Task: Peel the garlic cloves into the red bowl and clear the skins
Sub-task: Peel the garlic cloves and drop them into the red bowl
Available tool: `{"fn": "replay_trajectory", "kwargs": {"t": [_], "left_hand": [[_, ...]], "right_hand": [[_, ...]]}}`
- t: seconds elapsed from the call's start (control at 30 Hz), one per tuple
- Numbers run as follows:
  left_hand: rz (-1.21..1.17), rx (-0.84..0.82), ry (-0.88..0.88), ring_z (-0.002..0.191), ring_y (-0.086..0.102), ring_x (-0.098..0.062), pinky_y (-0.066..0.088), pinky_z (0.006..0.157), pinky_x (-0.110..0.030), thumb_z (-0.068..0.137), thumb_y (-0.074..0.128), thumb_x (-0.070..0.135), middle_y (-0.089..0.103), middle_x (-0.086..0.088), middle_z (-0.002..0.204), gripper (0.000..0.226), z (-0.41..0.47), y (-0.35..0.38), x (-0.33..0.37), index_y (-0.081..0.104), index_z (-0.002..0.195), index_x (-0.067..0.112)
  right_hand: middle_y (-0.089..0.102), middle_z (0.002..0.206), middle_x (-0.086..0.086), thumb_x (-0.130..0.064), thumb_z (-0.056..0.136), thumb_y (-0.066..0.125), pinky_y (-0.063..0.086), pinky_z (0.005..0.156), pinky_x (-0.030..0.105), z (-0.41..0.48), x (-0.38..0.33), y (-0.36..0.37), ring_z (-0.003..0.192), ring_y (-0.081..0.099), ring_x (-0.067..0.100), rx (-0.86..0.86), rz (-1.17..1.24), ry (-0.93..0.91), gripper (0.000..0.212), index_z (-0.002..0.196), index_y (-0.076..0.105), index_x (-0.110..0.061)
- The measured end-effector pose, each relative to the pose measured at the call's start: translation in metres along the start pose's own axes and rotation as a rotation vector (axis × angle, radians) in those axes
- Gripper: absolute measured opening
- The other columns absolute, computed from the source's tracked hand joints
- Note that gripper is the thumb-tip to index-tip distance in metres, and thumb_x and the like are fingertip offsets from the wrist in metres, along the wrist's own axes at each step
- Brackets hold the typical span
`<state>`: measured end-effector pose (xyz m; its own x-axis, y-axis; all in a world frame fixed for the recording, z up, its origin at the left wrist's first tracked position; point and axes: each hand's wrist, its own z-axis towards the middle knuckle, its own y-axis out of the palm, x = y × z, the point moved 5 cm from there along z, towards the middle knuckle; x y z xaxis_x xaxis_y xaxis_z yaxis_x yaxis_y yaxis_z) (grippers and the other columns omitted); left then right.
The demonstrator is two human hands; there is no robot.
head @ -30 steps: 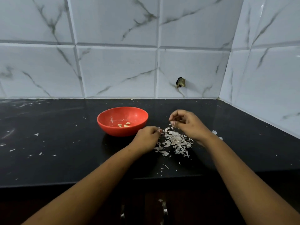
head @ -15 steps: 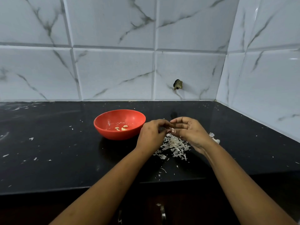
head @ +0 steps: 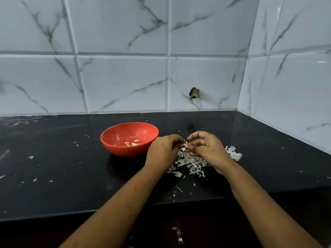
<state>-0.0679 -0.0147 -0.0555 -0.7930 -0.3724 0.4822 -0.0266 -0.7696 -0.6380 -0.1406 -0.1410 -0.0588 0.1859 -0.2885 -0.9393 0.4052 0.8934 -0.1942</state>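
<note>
- Left hand (head: 163, 151) and right hand (head: 207, 149) meet fingertip to fingertip just above the table (head: 53, 158), right of the red bowl (head: 125, 152).
- Both hands have their fingers curled in. Together they pinch a small pale garlic clove (head: 185, 145) between the fingertips. Most of the clove is hidden by the fingers, so I cannot tell how much skin is on it.
- The clove is held over the far edge of the pile of skins (head: 192, 164), apart from the bowl.
- The pile is white, papery, loose shreds. It lies on the table under and in front of the hands and spreads toward the near edge.
- A larger crumpled piece of skin (head: 235, 154) lies just right of the right wrist.
- The red bowl is upright, just left of the left hand, not touching it as far as I can tell. A few peeled cloves (head: 132, 143) lie in its bottom.
- Small white flecks (head: 31, 157) are scattered across the left part of the black table.
- A marbled white tile wall (head: 125, 77) stands behind and to the right, with a small dark hole (head: 194, 93) in it above the hands.
</note>
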Motion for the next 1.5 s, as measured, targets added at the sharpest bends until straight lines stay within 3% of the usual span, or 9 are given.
{"fn": "replay_trajectory", "kwargs": {"t": [0.13,0.27,0.47,0.67,0.8,0.93,1.13,1.23,1.5], "left_hand": [[0.003,0.003,-0.018,0.074,0.065,-0.016,0.053,0.069,-0.036,0.089,0.064,0.026,0.072,0.005,0.084,0.01,-0.001,-0.001,-0.003,0.071,0.097,0.026],[0.112,-0.027,0.025,0.081,0.065,-0.021,0.052,0.069,-0.04,0.093,0.057,0.033,0.072,0.003,0.09,0.014,-0.004,-0.001,0.004,0.064,0.102,0.025],[0.311,-0.036,0.088,0.081,0.062,-0.025,0.048,0.065,-0.039,0.098,0.045,0.041,0.067,-0.002,0.087,0.025,-0.007,0.002,0.017,0.057,0.102,0.019],[-0.077,-0.06,-0.033,0.07,0.061,-0.023,0.05,0.066,-0.041,0.092,0.057,0.024,0.066,0.0,0.072,0.012,-0.006,0.005,0.005,0.059,0.084,0.016],[-0.214,-0.071,-0.053,0.064,0.06,-0.013,0.05,0.067,-0.037,0.096,0.05,0.016,0.065,0.004,0.066,0.024,-0.005,0.006,0.004,0.065,0.079,0.01],[-0.381,-0.089,-0.111,0.048,0.048,-0.004,0.041,0.053,-0.02,0.097,0.05,0.013,0.063,0.008,0.061,0.024,-0.007,0.006,0.006,0.065,0.079,0.015],[-0.469,-0.089,-0.186,0.047,0.05,0.006,0.041,0.053,-0.015,0.093,0.059,0.013,0.069,0.005,0.073,0.013,-0.007,0.005,0.004,0.071,0.091,0.01],[-0.486,-0.051,-0.202,0.049,0.055,-0.005,0.049,0.052,-0.021,0.089,0.064,0.009,0.064,0.009,0.063,0.008,-0.007,0.002,0.002,0.071,0.089,0.012],[-0.511,-0.022,-0.234,0.044,0.054,-0.006,0.051,0.05,-0.024,0.082,0.072,0.009,0.066,0.007,0.063,0.005,-0.009,-0.001,0.0,0.072,0.087,0.008]], "right_hand": [[0.071,0.084,0.007,0.007,0.087,0.06,0.055,0.064,0.02,-0.001,-0.005,0.0,0.076,0.071,0.009,0.044,-0.197,-0.08,0.029,0.089,0.051,-0.02],[0.069,0.088,0.007,0.007,0.089,0.055,0.052,0.063,0.019,0.0,-0.005,0.001,0.077,0.068,0.011,0.099,-0.379,-0.16,0.041,0.084,0.035,-0.028],[0.063,0.083,-0.001,0.01,0.087,0.048,0.043,0.058,0.007,-0.001,-0.01,0.004,0.069,0.058,-0.002,0.158,-0.508,-0.242,0.03,0.093,0.03,-0.014],[0.064,0.082,0.001,0.009,0.087,0.05,0.044,0.062,0.009,-0.005,-0.014,0.013,0.071,0.06,0.009,0.176,-0.59,-0.379,0.037,0.093,0.024,-0.017],[0.063,0.083,0.0,0.007,0.087,0.051,0.044,0.064,0.007,-0.006,-0.015,0.015,0.073,0.059,0.01,0.178,-0.617,-0.425,0.038,0.095,0.024,-0.018],[0.068,0.08,-0.001,0.004,0.086,0.056,0.046,0.063,0.008,-0.004,-0.013,0.008,0.069,0.061,-0.001,0.212,-0.555,-0.383,0.038,0.094,0.026,-0.017],[0.067,0.065,-0.009,-0.007,0.081,0.071,0.05,0.058,0.018,-0.003,-0.003,-0.009,0.059,0.062,-0.001,0.254,-0.614,-0.236,0.035,0.088,0.042,-0.025],[0.068,0.067,-0.011,-0.021,0.086,0.069,0.051,0.059,0.028,-0.006,-0.004,-0.008,0.057,0.061,0.003,0.243,-0.687,-0.222,0.02,0.081,0.052,-0.031],[0.066,0.078,-0.008,-0.007,0.085,0.07,0.046,0.063,0.007,-0.006,-0.009,-0.002,0.066,0.059,-0.003,0.193,-0.474,-0.219,0.015,0.089,0.068,-0.021]]}}
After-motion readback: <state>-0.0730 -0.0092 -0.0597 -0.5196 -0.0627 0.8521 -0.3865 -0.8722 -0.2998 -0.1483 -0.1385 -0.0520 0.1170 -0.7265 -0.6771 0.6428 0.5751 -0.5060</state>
